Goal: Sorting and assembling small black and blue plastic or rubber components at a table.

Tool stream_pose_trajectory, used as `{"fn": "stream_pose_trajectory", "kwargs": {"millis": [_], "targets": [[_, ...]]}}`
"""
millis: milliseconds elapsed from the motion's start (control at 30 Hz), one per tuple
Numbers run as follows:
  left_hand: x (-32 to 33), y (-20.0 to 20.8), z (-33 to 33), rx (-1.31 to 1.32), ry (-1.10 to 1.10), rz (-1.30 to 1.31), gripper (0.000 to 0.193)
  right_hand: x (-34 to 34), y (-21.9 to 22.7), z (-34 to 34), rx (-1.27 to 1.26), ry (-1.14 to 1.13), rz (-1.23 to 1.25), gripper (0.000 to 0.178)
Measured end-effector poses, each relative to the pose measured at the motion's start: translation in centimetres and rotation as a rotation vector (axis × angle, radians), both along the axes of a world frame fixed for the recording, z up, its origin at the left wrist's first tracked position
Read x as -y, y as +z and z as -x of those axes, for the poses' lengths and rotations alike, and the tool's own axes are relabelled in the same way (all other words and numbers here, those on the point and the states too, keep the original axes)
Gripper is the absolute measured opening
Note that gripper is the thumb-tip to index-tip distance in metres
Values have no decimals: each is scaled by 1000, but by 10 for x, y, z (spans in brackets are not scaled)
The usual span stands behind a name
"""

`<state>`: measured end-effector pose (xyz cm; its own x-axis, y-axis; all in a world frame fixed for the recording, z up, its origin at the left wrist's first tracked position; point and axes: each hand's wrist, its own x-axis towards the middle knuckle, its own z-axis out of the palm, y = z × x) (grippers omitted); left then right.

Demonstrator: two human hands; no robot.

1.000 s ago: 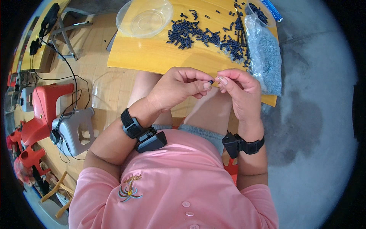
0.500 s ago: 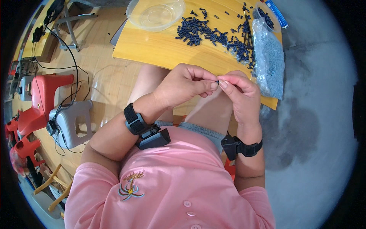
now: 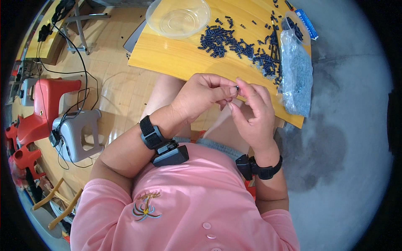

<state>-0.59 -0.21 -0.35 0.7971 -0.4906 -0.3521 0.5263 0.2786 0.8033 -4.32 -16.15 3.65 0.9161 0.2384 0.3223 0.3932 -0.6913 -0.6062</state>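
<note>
Above my lap, my left hand (image 3: 200,93) is closed, thumb and fingers pinching a small dark piece (image 3: 237,88). Only the piece's tip shows; the fingers hide the rest. My right hand (image 3: 256,113) is beside it, its index finger at or very close to that tip and its thumb spread apart lower down. On the yellow wooden table (image 3: 167,60) beyond my hands lies a loose pile of small black plastic parts (image 3: 215,41), trailing off to the right. Dark slim rods (image 3: 275,42) lie at that pile's right side.
A clear plastic bowl (image 3: 178,23) stands at the table's far left. Along the right edge rest a clear bag (image 3: 296,79) of small pieces, a clear tub (image 3: 296,29) of black parts and a blue-and-white box (image 3: 306,24). Grey (image 3: 79,138) and red stools (image 3: 48,104) with cables stand left.
My right thumb has come away from the small piece and dropped lower, opening the pinch. My left hand keeps its hold. The table appears slightly lower and farther right in the view.
</note>
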Motion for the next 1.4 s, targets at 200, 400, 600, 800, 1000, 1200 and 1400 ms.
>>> {"fn": "stream_pose_trajectory", "kwargs": {"millis": [200,400,600,800,1000,1200,1400], "targets": [[0,-11,0,-13,17,72,20,3,-7,-4,-29,-75,-99,36],[-2,-12,-1,-98,-16,113,20,2,-9,-9,167,-7,88,31],[-3,-12,1,-139,9,148,21,2,-8,-11,229,35,142,29],[-4,-13,1,-146,-32,133,20,2,-6,-11,225,35,137,29],[-4,-9,2,-58,-7,66,21,2,-6,-9,226,24,142,31],[-3,-1,3,0,6,-61,25,4,-5,-10,229,52,157,28],[-2,2,4,59,6,-155,19,6,-2,-13,184,112,174,27]]}}
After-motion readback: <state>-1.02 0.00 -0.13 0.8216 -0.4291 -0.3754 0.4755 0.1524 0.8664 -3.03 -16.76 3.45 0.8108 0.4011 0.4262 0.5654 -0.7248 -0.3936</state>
